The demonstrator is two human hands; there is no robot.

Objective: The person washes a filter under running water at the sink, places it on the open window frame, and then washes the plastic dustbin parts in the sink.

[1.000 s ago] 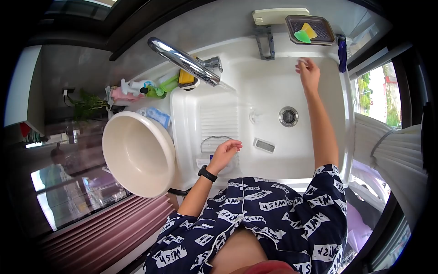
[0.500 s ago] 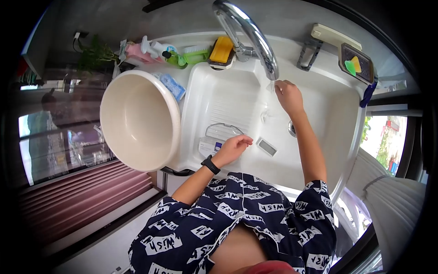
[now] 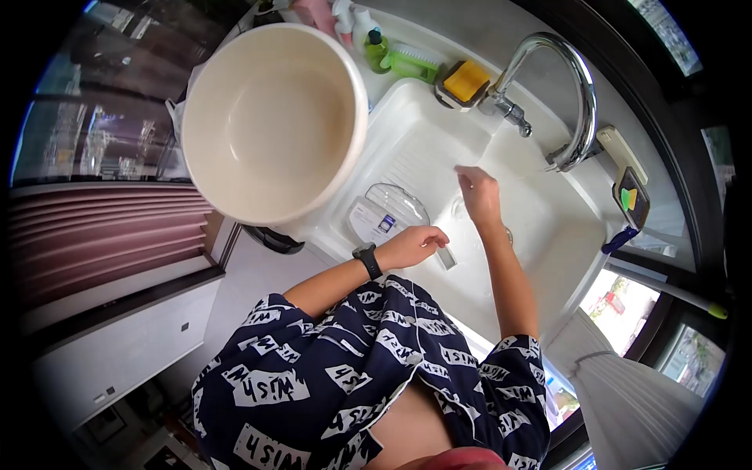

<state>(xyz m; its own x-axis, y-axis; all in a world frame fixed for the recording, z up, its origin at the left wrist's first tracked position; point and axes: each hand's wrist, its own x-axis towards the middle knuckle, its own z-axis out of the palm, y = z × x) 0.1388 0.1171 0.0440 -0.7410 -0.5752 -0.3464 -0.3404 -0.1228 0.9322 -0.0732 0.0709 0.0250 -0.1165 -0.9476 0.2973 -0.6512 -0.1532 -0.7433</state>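
Note:
My right hand [image 3: 479, 197] hovers over the middle of the white sink [image 3: 540, 196], its fingers bent together. The fingertips are slightly blurred, and whatever they may hold cannot be made out. My left hand [image 3: 413, 246], with a dark watch on the wrist, hangs loosely open over the sink's near side with nothing visible in it. Partly under its fingertips lies a small grey-and-white rectangular piece [image 3: 446, 258]. Left of that hand, a clear plastic piece [image 3: 401, 202] rests beside a white piece with a blue label [image 3: 368, 223].
A large cream basin [image 3: 274, 125] stands left of the sink. The chrome tap [image 3: 587, 102] arches over the right rear. A yellow sponge [image 3: 468, 80] in a holder, a green brush [image 3: 413, 64] and a green bottle [image 3: 377, 51] line the back ledge.
My head view has turned and shifted left. My right hand has come away from under the tap, toward the sink's middle. My left hand stays near the small rectangular piece.

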